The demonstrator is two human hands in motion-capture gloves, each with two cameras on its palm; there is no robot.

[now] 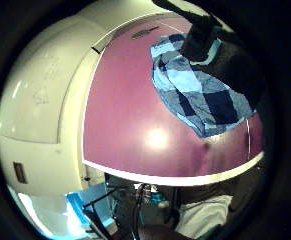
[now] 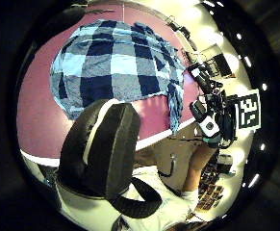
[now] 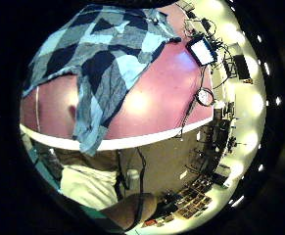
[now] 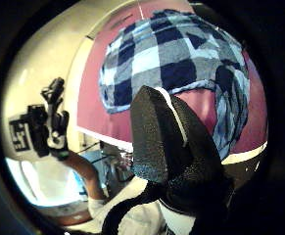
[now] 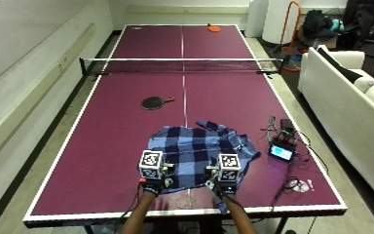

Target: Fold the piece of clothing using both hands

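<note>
Both hands, left hand [image 5: 152, 184] and right hand [image 5: 222, 185], hover with fingers I cannot tell over the near edge at 6 o'clock of the checked shirt [image 5: 196, 151] lying rumpled and unfolded, so folding is not begun and next they must take hold of the cloth.

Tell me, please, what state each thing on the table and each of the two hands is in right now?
Checked shirt: crumpled, unfolded, flat on the table.
Left hand: above the shirt's near edge, holds nothing.
Right hand: above the near edge, holds nothing.
Black paddle: lying flat, untouched.
Orange paddle: flat beyond the net.
Small device: screen lit.
</note>
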